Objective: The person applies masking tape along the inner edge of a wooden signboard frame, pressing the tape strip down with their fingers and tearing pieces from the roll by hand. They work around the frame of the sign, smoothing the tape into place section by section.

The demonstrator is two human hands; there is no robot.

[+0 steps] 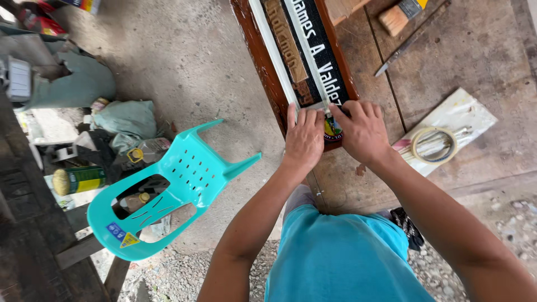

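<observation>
A long wooden sign board point(263, 61) with a dark brown frame, black lettered panel and a white strip lies on a wooden workbench point(475, 50). My left hand point(304, 137) presses flat on the near end of the board, fingers apart over the white strip. My right hand point(362, 130) rests beside it on the same end, fingertips pinching or pressing something small at the panel's edge. A round coloured emblem point(332, 128) shows between the two hands.
A roll of masking tape point(434, 145) sits on a white board at right. A paintbrush point(400, 15) and a thin metal tool point(411, 40) lie farther back. A turquoise plastic chair point(179, 184) lies tipped on the concrete floor, with cans, bottles and bags at left.
</observation>
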